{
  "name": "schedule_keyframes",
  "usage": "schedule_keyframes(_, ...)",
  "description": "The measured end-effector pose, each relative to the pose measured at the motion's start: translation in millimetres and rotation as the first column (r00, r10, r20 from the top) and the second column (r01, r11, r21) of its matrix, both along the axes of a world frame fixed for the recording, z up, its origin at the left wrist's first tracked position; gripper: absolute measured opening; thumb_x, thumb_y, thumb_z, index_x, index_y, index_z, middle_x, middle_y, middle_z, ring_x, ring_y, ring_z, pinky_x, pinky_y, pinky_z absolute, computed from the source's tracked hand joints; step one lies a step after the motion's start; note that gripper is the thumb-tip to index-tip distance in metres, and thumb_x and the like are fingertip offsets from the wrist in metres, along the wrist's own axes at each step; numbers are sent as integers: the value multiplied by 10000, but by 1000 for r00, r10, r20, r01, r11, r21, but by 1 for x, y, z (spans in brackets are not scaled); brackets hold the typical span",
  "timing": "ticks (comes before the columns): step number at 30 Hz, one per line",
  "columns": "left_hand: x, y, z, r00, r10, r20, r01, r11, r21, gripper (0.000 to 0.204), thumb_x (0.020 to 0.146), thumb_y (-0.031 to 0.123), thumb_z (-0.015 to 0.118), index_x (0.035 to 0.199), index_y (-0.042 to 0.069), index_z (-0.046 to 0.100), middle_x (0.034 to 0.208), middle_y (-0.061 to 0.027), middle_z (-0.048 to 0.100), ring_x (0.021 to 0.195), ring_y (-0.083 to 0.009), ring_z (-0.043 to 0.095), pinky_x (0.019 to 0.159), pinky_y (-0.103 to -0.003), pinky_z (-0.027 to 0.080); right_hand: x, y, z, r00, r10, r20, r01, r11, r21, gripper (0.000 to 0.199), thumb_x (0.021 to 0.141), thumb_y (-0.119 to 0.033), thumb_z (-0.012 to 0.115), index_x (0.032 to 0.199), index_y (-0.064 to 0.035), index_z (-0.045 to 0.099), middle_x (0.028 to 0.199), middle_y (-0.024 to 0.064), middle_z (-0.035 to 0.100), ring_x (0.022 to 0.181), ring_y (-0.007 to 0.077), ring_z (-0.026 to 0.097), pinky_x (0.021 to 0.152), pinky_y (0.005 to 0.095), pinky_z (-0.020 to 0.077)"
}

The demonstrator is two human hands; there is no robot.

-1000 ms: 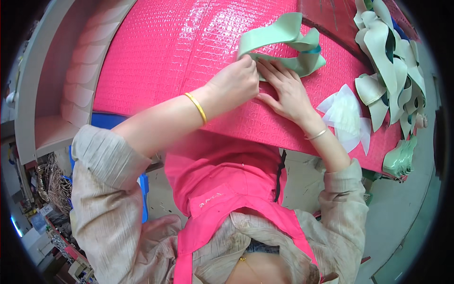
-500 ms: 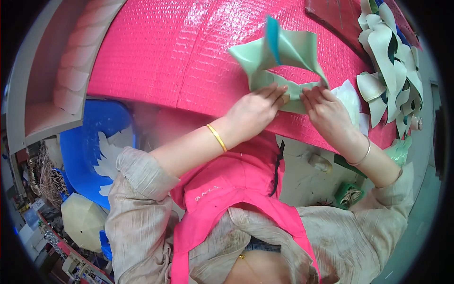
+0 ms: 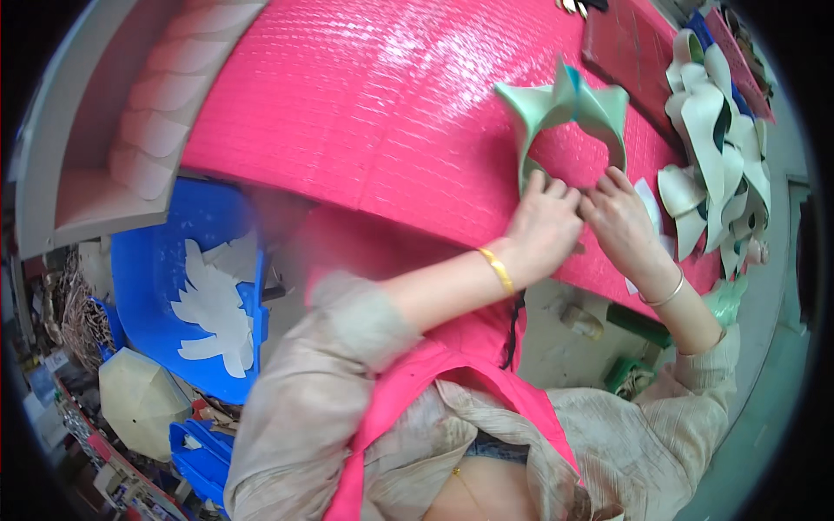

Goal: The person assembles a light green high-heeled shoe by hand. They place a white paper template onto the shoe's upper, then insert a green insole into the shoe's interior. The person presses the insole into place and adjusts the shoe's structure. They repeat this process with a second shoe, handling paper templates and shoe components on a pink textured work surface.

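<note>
A pale green, leather-like piece [image 3: 599, 109] with pointed corners and a teal strip at its far side curves into a ring over the pink table. My left hand [image 3: 549, 224] is closed on its near left edge, fingers bent. My right hand [image 3: 624, 224] pinches the near right edge close beside the left. Both hands meet at the near side of the ring, and my fingers hide that part. A gold bracelet circles my left wrist; a thin silvery one is on the right.
The pink textured table cover [image 3: 330, 113] spreads to the left. A heap of pale curved pieces [image 3: 708, 139] lies at right, beside a dark red board [image 3: 630, 65]. Below left stands a blue tub [image 3: 143, 286] with white cut pieces [image 3: 213, 304]. Stacked pale pieces [image 3: 152, 130] fill a grey tray.
Both hands and the green ring have moved right, and the hands are now closer together. The ring looks rounder and its far strip lies less raised. The view has shifted somewhat.
</note>
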State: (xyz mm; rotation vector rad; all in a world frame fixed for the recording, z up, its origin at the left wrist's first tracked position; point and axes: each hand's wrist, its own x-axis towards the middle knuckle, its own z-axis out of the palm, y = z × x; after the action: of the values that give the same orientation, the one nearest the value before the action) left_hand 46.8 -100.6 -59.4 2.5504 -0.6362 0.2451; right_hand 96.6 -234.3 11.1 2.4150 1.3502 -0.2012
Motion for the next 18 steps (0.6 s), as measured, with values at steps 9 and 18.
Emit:
schedule_keyframes(9,0,28,20,834,-480,-272,-493,-428,-757,288,870,274,548,1063,60,555,975,-22,576,920,-139,540,871,-317,409,24,56,71,987,-127,-101,147,429,891,493,693,-20,658,1148,9,473,1157,150,483,1129,294,444,984,362,331)
schedule_keyframes(18,-34,197,53,506,-401,-764,-537,546,-643,300,877,210,545,1078,-10,580,836,-71,635,741,-124,599,702,-246,483,36,94,1,981,26,-193,104,768,632,221,699,-280,673,705,-72,597,928,50,576,936,261,477,907,479,291)
